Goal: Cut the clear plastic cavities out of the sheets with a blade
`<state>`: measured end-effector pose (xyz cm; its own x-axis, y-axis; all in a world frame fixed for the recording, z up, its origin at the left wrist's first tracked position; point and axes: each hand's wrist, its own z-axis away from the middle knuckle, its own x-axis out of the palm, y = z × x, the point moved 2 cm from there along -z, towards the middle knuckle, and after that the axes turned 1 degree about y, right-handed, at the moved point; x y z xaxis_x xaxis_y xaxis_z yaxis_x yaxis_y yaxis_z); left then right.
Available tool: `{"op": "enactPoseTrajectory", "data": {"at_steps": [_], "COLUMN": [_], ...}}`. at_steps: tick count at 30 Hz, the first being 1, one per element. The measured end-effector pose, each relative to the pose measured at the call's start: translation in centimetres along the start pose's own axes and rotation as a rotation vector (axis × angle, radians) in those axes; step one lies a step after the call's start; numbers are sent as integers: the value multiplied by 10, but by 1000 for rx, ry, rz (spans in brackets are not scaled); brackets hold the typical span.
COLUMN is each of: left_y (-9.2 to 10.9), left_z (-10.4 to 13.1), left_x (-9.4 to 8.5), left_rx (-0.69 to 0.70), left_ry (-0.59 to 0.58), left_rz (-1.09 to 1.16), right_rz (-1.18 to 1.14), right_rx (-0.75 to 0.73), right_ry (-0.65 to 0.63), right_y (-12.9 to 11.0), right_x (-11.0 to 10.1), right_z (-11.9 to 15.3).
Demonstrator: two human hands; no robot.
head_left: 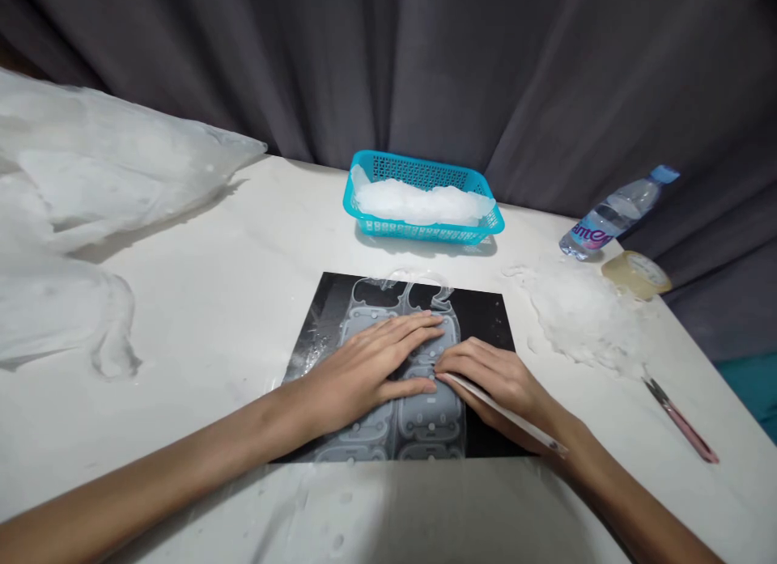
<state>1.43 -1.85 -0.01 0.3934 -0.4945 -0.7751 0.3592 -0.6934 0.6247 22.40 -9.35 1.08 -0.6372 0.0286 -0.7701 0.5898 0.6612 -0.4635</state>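
A clear sheet with grey, rounded rectangular pieces point(430, 414) lies on a black board point(486, 321) in the middle of the table. Across its upper part my left hand point(388, 354) rests flat, fingers stretched out and pointing right. My right hand point(494, 378) is closed around a thin, flat white tool point(507, 414), its back end pointing toward my wrist. The tool's tip meets the sheet near a gap between two grey pieces, just right of my left fingers; its exact kind is hidden by my grip. Loose clear film curls at the sheet's top edge.
Behind the board stands a blue basket point(425, 232) holding white film-like material. At left lies a large translucent plastic bag point(109, 159). To the right are a water bottle point(613, 216), a tape roll point(636, 274), crumpled clear film point(583, 313) and a pink-handled cutting tool point(683, 422).
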Motion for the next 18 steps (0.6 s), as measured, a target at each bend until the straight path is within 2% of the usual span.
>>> {"op": "enactPoseTrajectory", "data": {"at_steps": [4,9,12,16,18], "left_y": [2,1,-2,-7,-8], "left_z": [0,-3,-3,-1,-1], "left_x": [-1,-2,0,3,3], "left_rx": [-17,-16,-19,-41,-52], "left_ry": [-12,-36,-34,-32,-34], "left_rz": [-1,-5,11,48,50], "right_rz": [115,186,280,343,309], "right_rx": [-30,-120,-103,-119,-84], "right_ry": [9,-46,-47,-94,-47], "right_y": [0,8,12,4,1], "right_x": [-1,6,10,17,16], "right_z": [4,9,12,14,9]}}
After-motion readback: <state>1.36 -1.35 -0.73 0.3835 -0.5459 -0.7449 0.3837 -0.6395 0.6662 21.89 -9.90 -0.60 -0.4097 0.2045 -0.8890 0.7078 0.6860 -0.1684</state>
